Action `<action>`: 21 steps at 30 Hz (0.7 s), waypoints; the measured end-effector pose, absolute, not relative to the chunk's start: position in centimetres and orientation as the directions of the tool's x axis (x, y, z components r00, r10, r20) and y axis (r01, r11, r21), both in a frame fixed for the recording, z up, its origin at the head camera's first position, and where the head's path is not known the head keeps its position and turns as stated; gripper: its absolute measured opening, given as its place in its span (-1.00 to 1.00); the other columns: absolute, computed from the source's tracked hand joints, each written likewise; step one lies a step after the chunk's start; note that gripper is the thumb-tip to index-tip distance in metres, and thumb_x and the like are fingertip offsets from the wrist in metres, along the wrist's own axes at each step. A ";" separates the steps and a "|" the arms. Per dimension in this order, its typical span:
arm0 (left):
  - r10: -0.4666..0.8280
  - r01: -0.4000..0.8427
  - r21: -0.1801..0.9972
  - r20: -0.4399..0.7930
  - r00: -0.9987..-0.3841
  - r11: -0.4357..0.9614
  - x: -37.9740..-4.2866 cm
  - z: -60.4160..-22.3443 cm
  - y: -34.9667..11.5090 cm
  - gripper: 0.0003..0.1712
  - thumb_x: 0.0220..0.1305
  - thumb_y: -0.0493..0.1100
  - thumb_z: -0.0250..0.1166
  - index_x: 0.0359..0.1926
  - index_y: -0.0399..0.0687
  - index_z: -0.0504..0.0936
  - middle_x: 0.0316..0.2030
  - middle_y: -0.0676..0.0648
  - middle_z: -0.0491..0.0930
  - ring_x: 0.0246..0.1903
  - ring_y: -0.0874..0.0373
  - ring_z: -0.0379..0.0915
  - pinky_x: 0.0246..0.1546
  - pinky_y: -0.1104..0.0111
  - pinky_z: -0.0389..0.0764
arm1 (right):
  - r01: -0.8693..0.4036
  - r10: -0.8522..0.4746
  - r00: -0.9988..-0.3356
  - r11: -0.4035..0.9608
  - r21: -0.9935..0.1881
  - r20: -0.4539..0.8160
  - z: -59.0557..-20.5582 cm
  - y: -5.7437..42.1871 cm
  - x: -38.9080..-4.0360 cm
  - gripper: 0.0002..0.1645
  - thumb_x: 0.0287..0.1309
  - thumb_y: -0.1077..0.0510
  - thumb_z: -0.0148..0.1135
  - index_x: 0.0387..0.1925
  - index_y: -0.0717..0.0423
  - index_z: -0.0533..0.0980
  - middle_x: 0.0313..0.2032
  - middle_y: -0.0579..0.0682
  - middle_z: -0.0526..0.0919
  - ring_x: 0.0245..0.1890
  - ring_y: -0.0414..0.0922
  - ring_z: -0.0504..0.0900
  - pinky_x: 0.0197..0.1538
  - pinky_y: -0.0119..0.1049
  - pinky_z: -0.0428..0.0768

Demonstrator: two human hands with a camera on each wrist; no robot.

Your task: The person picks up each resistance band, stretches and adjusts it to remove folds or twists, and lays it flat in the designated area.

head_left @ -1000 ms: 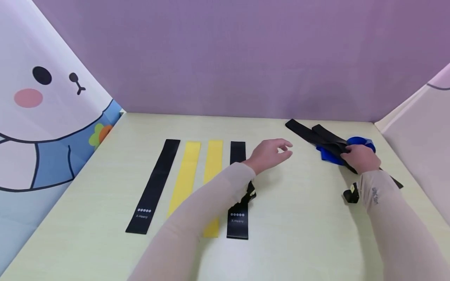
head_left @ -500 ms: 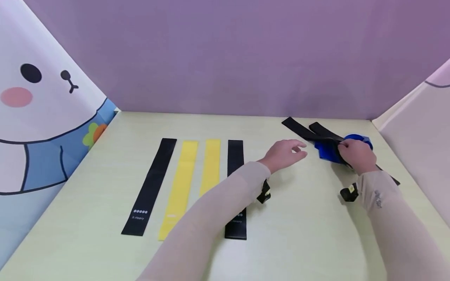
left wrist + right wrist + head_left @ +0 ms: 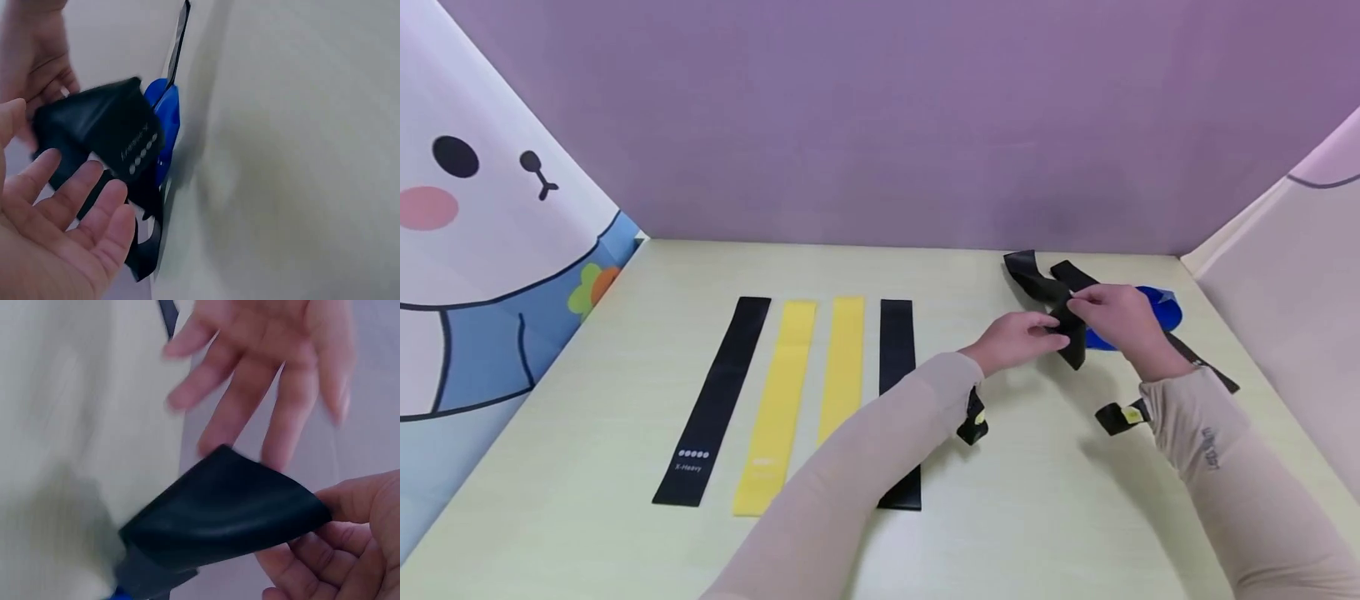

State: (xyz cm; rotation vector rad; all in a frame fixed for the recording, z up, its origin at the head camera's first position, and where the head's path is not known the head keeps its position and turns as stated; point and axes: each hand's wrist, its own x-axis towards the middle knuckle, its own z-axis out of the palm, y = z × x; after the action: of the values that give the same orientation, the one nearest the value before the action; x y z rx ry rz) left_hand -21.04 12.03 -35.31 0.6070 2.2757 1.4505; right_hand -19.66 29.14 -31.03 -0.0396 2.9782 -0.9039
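My right hand [image 3: 1123,321] pinches a black resistance band [image 3: 225,512] between thumb and fingers. The band hangs twisted, and pale dots and lettering show on its face in the left wrist view. Close beside it is my left hand [image 3: 1011,340], palm turned toward the band. Its fingers are spread and loosely bent, with fingertips right at the band's edge in the right wrist view. Behind the right hand lie a crumpled blue band [image 3: 1163,310] and another black band [image 3: 1213,373], partly hidden by that hand.
On the left of the table [image 3: 1000,517] lie flat, side by side, a black band [image 3: 718,400], a yellow band [image 3: 778,400], a second yellow band [image 3: 844,358] and a black band [image 3: 897,342]. My left sleeve covers parts of the right ones. A purple backdrop [image 3: 880,125] stands behind.
The right hand has lifted the black band off the pile and drawn it leftward. My left hand has moved right, and the two hands now almost meet at the band.
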 end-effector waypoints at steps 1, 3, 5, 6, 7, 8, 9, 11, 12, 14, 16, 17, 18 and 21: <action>0.539 0.164 0.909 -0.076 -0.839 0.384 -21.0 -35.4 12.2 -0.48 0.26 0.05 0.29 0.18 -0.06 0.56 0.08 0.05 0.58 0.00 0.29 0.49 -0.09 0.56 0.43 | -0.017 -0.032 -0.999 0.827 -0.562 -0.017 -31.0 28.8 -19.6 -0.50 0.36 0.03 -0.01 0.01 0.42 0.52 -0.08 0.37 0.58 -0.18 0.17 0.56 -0.17 0.00 0.50; 0.534 0.198 0.893 -0.056 -0.843 0.405 -20.7 -35.6 12.4 -0.50 0.25 0.03 0.31 0.15 -0.07 0.58 0.06 0.05 0.59 0.02 0.27 0.48 -0.09 0.57 0.42 | -0.022 -0.030 -1.000 0.818 -0.575 -0.004 -30.9 28.4 -19.5 -0.52 0.35 0.05 0.01 -0.02 0.42 0.53 -0.09 0.37 0.58 -0.21 0.14 0.55 -0.21 -0.08 0.49; 0.521 0.226 0.875 -0.035 -0.853 0.429 -20.6 -35.8 12.6 -0.53 0.24 0.02 0.32 0.12 -0.06 0.60 0.04 0.06 0.60 0.00 0.25 0.48 -0.12 0.57 0.41 | -0.018 -0.020 -1.000 0.808 -0.590 0.003 -30.9 28.2 -19.5 -0.53 0.35 0.05 0.02 -0.03 0.41 0.55 -0.08 0.35 0.58 -0.27 0.07 0.54 -0.27 -0.18 0.48; 0.509 0.235 0.865 -0.027 -0.860 0.443 -20.5 -35.8 12.6 -0.54 0.23 0.01 0.33 0.10 -0.06 0.61 0.02 0.06 0.61 -0.02 0.25 0.48 -0.13 0.56 0.42 | -0.014 -0.014 -1.000 0.799 -0.601 0.005 -30.9 28.2 -19.5 -0.54 0.35 0.05 0.03 -0.04 0.41 0.55 -0.06 0.35 0.58 -0.30 0.02 0.55 -0.29 -0.22 0.47; 0.495 0.238 0.856 -0.024 -0.868 0.459 -20.4 -35.9 12.7 -0.56 0.22 0.02 0.33 0.08 -0.06 0.61 0.01 0.06 0.61 -0.04 0.25 0.48 -0.14 0.56 0.42 | -0.006 -0.007 -1.000 0.787 -0.617 0.000 -30.9 28.1 -19.5 -0.53 0.35 0.04 0.03 -0.03 0.40 0.55 -0.05 0.35 0.58 -0.35 -0.03 0.55 -0.32 -0.26 0.48; 0.479 0.236 0.850 -0.021 -0.877 0.470 -20.3 -35.9 12.7 -0.57 0.22 0.02 0.34 0.06 -0.06 0.62 -0.01 0.07 0.61 -0.06 0.26 0.48 -0.15 0.55 0.42 | 0.008 0.002 -1.000 0.771 -0.637 -0.009 -30.9 28.1 -19.5 -0.52 0.35 0.03 0.04 -0.02 0.40 0.55 -0.04 0.35 0.57 -0.40 -0.09 0.55 -0.35 -0.29 0.50; 0.464 0.231 0.846 -0.021 -0.886 0.480 -20.3 -35.9 12.7 -0.58 0.21 0.02 0.34 0.04 -0.06 0.61 -0.02 0.07 0.62 -0.08 0.27 0.48 -0.16 0.55 0.42 | 0.021 0.010 -1.000 0.752 -0.659 -0.020 -30.9 28.2 -19.5 -0.51 0.35 0.02 0.04 0.00 0.40 0.54 -0.03 0.36 0.56 -0.44 -0.15 0.56 -0.37 -0.31 0.52; 0.439 0.227 0.835 -0.019 -0.898 0.501 -20.2 -36.0 12.7 -0.60 0.19 0.03 0.36 0.00 -0.05 0.62 -0.07 0.08 0.62 -0.16 0.29 0.48 -0.21 0.55 0.42 | 0.049 0.026 -0.999 0.715 -0.698 -0.044 -31.0 28.2 -19.5 -0.48 0.35 0.00 0.04 0.02 0.40 0.52 0.00 0.37 0.55 -0.48 -0.25 0.55 -0.38 -0.36 0.56; 0.437 0.235 0.825 -0.016 -0.899 0.514 -20.2 -36.0 12.7 -0.62 0.19 0.04 0.35 -0.03 -0.03 0.63 -0.11 0.10 0.63 -0.20 0.31 0.47 -0.23 0.55 0.41 | 0.064 0.034 -0.998 0.695 -0.716 -0.056 -31.0 28.3 -19.6 -0.47 0.35 -0.01 0.03 0.04 0.41 0.51 -0.01 0.37 0.54 -0.50 -0.29 0.54 -0.38 -0.38 0.57; 0.448 0.245 0.813 -0.022 -0.894 0.528 -20.2 -36.1 12.6 -0.67 0.21 0.06 0.34 -0.09 0.00 0.67 -0.22 0.14 0.63 -0.30 0.32 0.45 -0.30 0.56 0.39 | 0.093 0.051 -0.996 0.662 -0.743 -0.079 -31.1 28.3 -19.6 -0.45 0.35 -0.02 0.03 0.07 0.41 0.48 -0.03 0.36 0.54 -0.52 -0.32 0.55 -0.38 -0.40 0.58; 0.478 0.258 0.808 -0.033 -0.878 0.530 -20.1 -36.2 12.6 -0.72 0.23 0.07 0.31 -0.18 0.02 0.71 -0.37 0.18 0.61 -0.41 0.33 0.42 -0.38 0.57 0.38 | 0.116 0.065 -0.993 0.638 -0.761 -0.097 -31.3 28.5 -19.6 -0.44 0.35 -0.02 0.03 0.09 0.41 0.46 -0.09 0.27 0.56 -0.51 -0.32 0.56 -0.38 -0.42 0.59; 0.495 0.261 0.808 -0.043 -0.868 0.528 -20.1 -36.2 12.5 -0.73 0.25 0.07 0.30 -0.22 0.01 0.72 -0.44 0.19 0.59 -0.45 0.33 0.40 -0.42 0.57 0.36 | 0.128 0.071 -0.992 0.625 -0.770 -0.107 -31.4 28.5 -19.7 -0.44 0.35 -0.01 0.03 0.10 0.41 0.45 -0.15 0.20 0.58 -0.51 -0.31 0.56 -0.38 -0.42 0.59; 0.509 0.265 0.807 -0.051 -0.859 0.528 -20.1 -36.2 12.4 -0.73 0.27 0.07 0.28 -0.27 0.00 0.73 -0.52 0.20 0.55 -0.50 0.33 0.38 -0.45 0.57 0.35 | 0.137 0.075 -0.991 0.612 -0.779 -0.115 -31.5 28.6 -19.7 -0.44 0.35 0.00 0.03 0.11 0.41 0.44 -0.22 0.11 0.59 -0.50 -0.31 0.56 -0.38 -0.42 0.60; 0.518 0.262 0.809 -0.060 -0.854 0.525 -20.1 -36.2 12.2 -0.71 0.29 0.04 0.26 -0.37 -0.05 0.73 -0.64 0.19 0.46 -0.57 0.35 0.32 -0.52 0.58 0.31 | 0.160 0.077 -0.987 0.569 -0.806 -0.141 -31.8 28.8 -19.8 -0.43 0.35 0.00 0.04 0.12 0.42 0.41 -0.39 -0.16 0.56 -0.49 -0.33 0.55 -0.35 -0.41 0.61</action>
State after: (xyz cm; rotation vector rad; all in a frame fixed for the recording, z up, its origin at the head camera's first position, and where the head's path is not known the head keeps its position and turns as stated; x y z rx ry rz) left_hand -20.13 12.19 -36.23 0.6514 2.4754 1.2404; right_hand -19.76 28.85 -31.83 0.2045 2.7025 -1.4027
